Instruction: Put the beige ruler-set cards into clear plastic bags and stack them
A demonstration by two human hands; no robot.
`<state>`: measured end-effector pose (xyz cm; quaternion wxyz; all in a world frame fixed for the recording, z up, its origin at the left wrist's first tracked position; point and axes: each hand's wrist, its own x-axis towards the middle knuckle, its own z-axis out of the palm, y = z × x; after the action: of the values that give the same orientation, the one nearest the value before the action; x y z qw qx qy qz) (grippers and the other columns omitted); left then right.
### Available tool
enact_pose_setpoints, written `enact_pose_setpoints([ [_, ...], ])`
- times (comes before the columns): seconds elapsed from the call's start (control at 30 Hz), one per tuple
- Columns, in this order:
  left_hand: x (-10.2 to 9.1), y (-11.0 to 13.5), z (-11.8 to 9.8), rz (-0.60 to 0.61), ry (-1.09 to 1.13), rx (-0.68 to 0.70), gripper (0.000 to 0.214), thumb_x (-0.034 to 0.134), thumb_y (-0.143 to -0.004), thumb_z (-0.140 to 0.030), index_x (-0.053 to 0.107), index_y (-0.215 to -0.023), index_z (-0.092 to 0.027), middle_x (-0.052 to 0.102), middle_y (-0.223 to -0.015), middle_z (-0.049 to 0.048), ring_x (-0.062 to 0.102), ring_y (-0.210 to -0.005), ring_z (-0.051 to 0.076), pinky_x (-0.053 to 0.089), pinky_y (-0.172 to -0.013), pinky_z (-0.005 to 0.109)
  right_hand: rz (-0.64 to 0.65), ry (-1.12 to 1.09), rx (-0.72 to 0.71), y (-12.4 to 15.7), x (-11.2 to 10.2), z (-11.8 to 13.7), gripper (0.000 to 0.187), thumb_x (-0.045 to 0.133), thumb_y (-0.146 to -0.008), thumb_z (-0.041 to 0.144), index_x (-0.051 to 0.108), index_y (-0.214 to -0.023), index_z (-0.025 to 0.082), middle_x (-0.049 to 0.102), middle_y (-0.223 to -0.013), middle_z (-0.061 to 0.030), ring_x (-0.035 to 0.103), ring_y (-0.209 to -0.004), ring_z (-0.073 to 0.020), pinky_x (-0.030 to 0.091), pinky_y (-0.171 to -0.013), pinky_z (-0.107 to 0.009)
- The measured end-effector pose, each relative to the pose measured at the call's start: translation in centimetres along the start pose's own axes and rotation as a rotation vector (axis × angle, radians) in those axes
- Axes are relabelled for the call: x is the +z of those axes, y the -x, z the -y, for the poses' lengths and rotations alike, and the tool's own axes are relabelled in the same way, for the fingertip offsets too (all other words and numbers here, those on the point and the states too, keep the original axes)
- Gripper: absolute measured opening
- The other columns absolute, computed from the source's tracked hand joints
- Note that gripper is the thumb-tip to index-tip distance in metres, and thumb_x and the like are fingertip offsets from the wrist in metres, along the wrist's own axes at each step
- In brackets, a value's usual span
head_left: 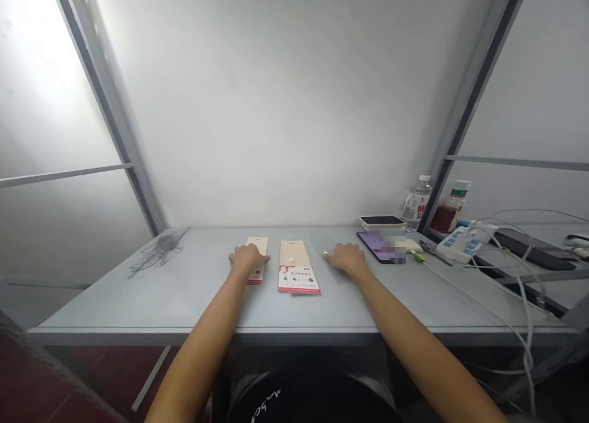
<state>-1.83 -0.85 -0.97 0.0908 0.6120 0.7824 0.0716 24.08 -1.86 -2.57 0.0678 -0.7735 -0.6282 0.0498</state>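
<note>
My left hand rests over a narrow cream packet with a red lower edge and covers its middle. Its fingers are spread, reaching past the left side, while the thumb lies at the right side. Between my hands lie several similar cream packets, overlapping in a small stack, with white printed labels and a small white round spot. To the right of these, my right hand lies on the table, thumb stretched out towards a small white dot. Under that palm a faint clear sheet or sleeve shows; its outline is hard to make out.
On the right lie a phone with a lit purple screen, a white box-like item with a dark top, a bottle and a power strip with white cables. A dark scribbled patch marks the grey table's left end.
</note>
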Motion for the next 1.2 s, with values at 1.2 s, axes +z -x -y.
enact_pose_setpoints([
  [1.2, 0.8, 3.7, -4.3, 0.175, 1.088, 0.662, 0.045, 0.045, -0.078, -0.054, 0.048, -0.104, -0.017, 0.063, -0.085, 0.0057, 0.060, -0.067, 0.015, 0.049, -0.056, 0.026, 0.213, -1.165, -0.448, 2.3, 0.0, 3.8, 0.012, 0.048, -0.071, 0.025, 0.056, -0.076, 0.018, 0.052, -0.049, 0.0043, 0.040, -0.037, -0.0075, 0.028, -0.036, -0.019],
])
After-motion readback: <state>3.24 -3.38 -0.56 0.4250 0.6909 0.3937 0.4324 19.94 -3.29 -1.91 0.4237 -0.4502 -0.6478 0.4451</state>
